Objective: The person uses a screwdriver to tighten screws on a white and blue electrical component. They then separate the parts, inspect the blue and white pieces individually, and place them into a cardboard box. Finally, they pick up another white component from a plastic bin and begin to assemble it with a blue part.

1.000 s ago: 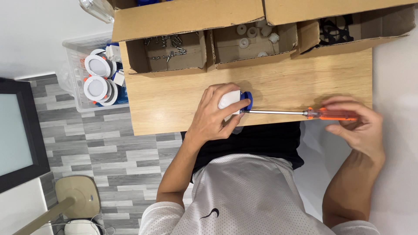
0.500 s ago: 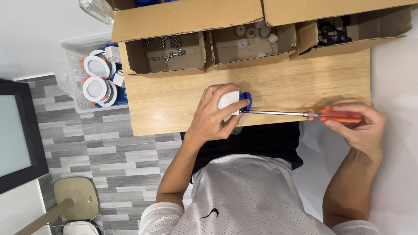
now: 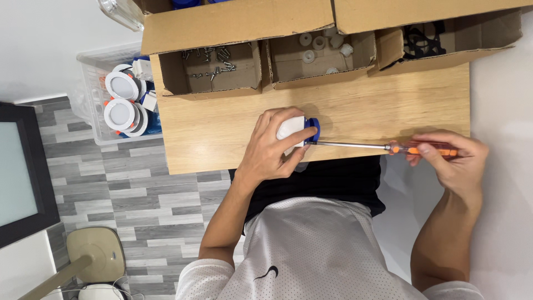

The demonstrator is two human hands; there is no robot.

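At the bottom of the frame is the person's torso in a white mesh shirt (image 3: 316, 250), with both forearms reaching up toward the wooden table (image 3: 222, 139).

The left hand (image 3: 272, 150), at frame centre, wraps a white round fitting with a blue end (image 3: 297, 129). Its fingers (image 3: 277, 119) are curled over the white body and the thumb is pressed against its lower side, holding the fitting at the near edge of the table.

The right hand (image 3: 452, 161), at centre right, grips the orange handle of a screwdriver (image 3: 383, 146). Its fingers are closed around the handle. The steel shaft runs horizontally leftward, and its tip meets the blue end of the fitting.

Farther up, three open cardboard boxes stand side by side on the table:
- left box (image 3: 211, 69): loose screws;
- middle box (image 3: 316, 55): small white round parts;
- right box (image 3: 444, 41): black parts, kind not discernible.

At upper left, a clear plastic bin (image 3: 94, 94) on the grey tiled floor (image 3: 111, 189) holds round white lamp fittings (image 3: 122, 100).
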